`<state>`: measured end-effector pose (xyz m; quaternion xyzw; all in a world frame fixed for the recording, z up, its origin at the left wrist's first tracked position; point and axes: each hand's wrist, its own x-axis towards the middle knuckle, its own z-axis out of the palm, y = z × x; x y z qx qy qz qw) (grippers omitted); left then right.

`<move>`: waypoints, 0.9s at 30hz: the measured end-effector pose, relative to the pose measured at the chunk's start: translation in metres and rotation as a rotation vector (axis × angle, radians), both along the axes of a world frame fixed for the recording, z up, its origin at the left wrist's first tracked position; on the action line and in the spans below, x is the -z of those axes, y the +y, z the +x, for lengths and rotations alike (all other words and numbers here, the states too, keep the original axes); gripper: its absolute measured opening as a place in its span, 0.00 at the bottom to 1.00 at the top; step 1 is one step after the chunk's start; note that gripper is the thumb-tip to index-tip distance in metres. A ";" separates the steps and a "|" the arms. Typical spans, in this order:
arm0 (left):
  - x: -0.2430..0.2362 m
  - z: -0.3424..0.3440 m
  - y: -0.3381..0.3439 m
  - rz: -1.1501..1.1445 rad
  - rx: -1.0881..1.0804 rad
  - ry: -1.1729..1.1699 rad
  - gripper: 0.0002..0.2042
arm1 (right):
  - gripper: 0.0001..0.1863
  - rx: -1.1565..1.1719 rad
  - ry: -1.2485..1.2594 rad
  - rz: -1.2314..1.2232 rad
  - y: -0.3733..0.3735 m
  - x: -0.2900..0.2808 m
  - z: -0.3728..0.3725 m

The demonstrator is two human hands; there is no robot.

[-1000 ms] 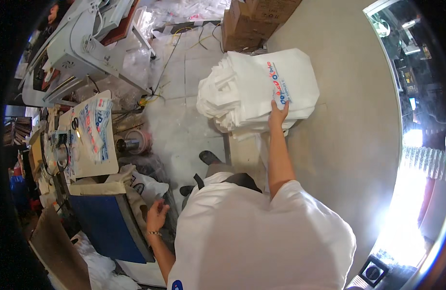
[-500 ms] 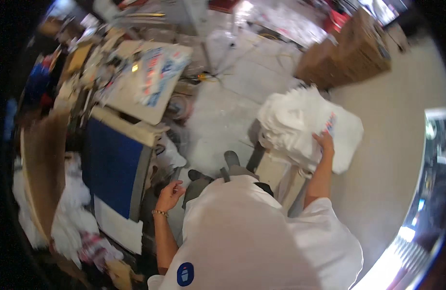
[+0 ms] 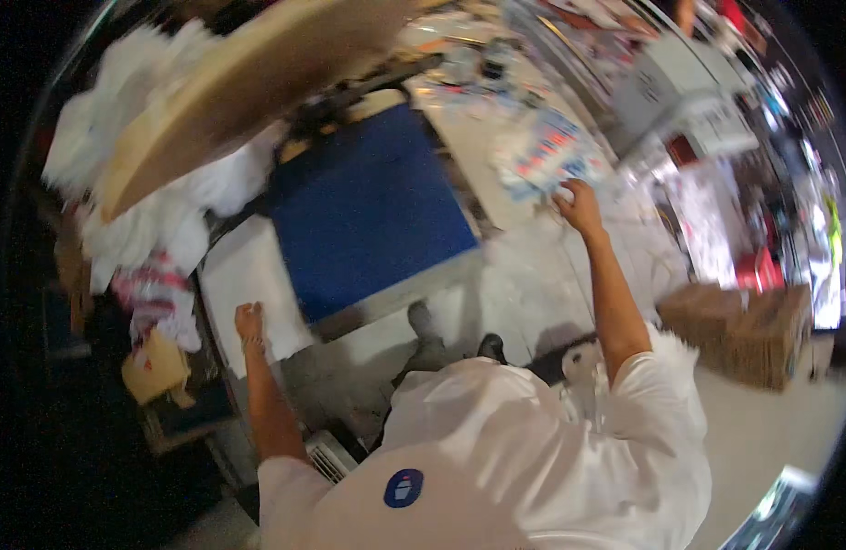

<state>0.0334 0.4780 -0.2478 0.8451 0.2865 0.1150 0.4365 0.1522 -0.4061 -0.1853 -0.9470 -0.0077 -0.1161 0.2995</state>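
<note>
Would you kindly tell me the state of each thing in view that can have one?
Left hand: fingers curled, grip unclear.
Right hand: fingers bent, grip unclear.
Printed packets: overlapping in a pile.
Blue panel: facing up.
White panel: partly behind left hand.
White plastic bags: crumpled.
Cardboard boxes: side by side, flaps unclear.

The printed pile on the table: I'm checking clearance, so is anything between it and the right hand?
Nothing visible is: the right hand is by the near edge of the printed pile, with no object showing between; blur hides whether they touch.
</note>
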 end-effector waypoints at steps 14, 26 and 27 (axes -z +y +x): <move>-0.025 0.019 0.020 0.469 -0.325 0.846 0.48 | 0.25 -0.033 0.094 -0.339 -0.033 0.051 0.084; 0.013 -0.005 0.040 0.499 -0.241 0.642 0.38 | 0.32 -0.093 0.067 -0.466 -0.015 0.034 0.071; 0.001 0.015 0.021 0.435 -0.202 0.580 0.37 | 0.27 -0.080 0.017 -0.472 -0.028 0.037 0.062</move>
